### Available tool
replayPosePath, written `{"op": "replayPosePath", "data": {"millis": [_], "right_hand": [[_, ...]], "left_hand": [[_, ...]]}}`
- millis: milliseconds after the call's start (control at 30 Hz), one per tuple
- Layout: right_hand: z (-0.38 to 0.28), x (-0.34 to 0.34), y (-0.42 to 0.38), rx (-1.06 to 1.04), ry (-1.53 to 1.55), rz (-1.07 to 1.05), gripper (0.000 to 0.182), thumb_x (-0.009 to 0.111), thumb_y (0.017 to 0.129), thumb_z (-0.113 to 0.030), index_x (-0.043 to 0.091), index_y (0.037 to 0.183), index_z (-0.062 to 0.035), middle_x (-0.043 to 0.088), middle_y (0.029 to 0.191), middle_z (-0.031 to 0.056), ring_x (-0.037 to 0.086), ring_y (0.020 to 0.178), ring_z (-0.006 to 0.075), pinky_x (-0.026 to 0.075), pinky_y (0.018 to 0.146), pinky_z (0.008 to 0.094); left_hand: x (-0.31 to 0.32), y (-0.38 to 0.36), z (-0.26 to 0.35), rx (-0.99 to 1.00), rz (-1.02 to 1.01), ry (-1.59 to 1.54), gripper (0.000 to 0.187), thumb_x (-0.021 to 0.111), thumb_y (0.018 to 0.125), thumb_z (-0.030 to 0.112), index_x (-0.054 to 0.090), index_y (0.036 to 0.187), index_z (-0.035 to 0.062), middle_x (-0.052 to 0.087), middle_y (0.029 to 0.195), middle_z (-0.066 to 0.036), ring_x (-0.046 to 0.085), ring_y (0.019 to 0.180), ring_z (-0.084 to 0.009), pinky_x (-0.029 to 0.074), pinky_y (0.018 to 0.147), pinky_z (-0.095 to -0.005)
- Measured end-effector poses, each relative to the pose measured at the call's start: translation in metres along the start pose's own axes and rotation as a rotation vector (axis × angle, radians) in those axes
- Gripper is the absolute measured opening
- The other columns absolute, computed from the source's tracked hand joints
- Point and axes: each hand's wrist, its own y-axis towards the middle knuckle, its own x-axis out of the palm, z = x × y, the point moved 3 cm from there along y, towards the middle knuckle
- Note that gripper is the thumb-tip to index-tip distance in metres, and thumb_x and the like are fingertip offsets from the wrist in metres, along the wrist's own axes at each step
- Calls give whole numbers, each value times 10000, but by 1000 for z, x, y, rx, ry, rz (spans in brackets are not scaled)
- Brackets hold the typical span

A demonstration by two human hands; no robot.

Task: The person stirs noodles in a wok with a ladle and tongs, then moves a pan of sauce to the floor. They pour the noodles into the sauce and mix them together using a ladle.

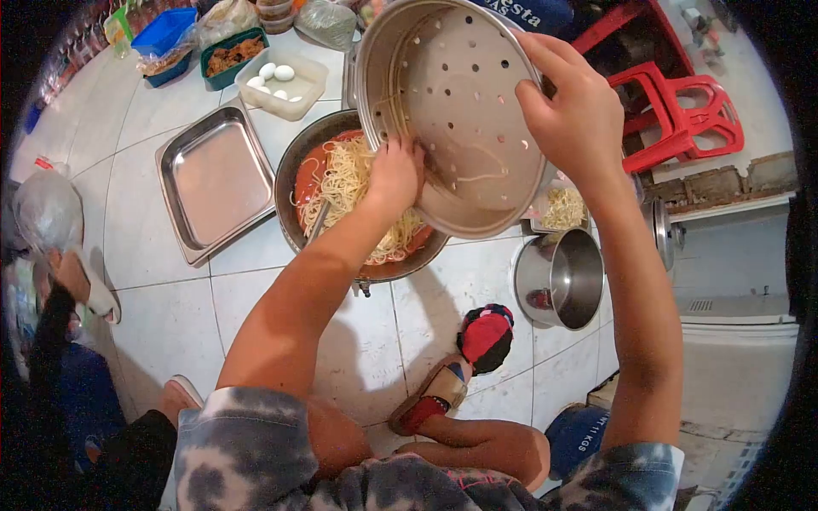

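Note:
A large perforated metal steamer pot (pixel 460 102) is tipped on its side above a wide pan (pixel 284 213). My right hand (pixel 575 106) grips its upper right rim, thumb inside. At the lower left rim is my left hand (pixel 396 175), fingers bent over the edge; its thumb is hidden. A few strands cling inside the pot. Below, cooked spaghetti (pixel 345 183) lies heaped on red sauce (pixel 308 175) in the pan. The handle of a metal utensil (pixel 319 220) slants out of the noodles near my left forearm.
Left of the pan lies a rectangular metal tray (pixel 213 183). Behind stand a tub of eggs (pixel 281 75) and a green container (pixel 232 58). Right are a steel pot (pixel 562 277), shredded food (pixel 562 209) and red stools (pixel 673 111). A red-black cloth (pixel 487 339) lies near my foot.

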Motion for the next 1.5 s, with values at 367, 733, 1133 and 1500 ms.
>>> {"op": "replayPosePath", "data": {"millis": [367, 733, 1133, 1500], "right_hand": [[9, 17, -6, -125, -43, -29, 398, 522, 656, -102, 544, 1044, -189, 538, 1036, -7, 574, 669, 177, 458, 598, 285], [-17, 8, -39, -519, -100, 39, 436, 586, 587, -82, 566, 997, -230, 551, 978, -28, 549, 562, 142, 441, 492, 252], [-37, 18, -53, -496, 17, 43, 424, 543, 604, -73, 579, 1001, -219, 555, 991, -43, 483, 511, 99, 408, 452, 235], [-43, 13, -49, -523, 4, 27, 445, 567, 585, -57, 574, 1004, -210, 567, 944, -42, 511, 538, 114, 419, 471, 238]], "left_hand": [[-10, -18, -23, 147, -358, 65, 167, 465, 738, 108, 584, 809, 14, 573, 840, -122, 540, 814, -226, 459, 684, -319], [11, -29, -112, -1314, 302, -1853, 479, 334, 817, 480, 516, 959, 60, 575, 889, -58, 516, 875, -225, 360, 831, -363], [-7, -7, -94, -27, -72, -2761, 519, 295, 820, 474, 397, 1164, 99, 445, 1160, -39, 390, 1085, -190, 315, 914, -361], [-24, -8, -98, -803, 101, -2176, 766, 164, 773, 626, 354, 1185, 9, 381, 1208, -139, 394, 1064, -293, 336, 854, -431]]}}
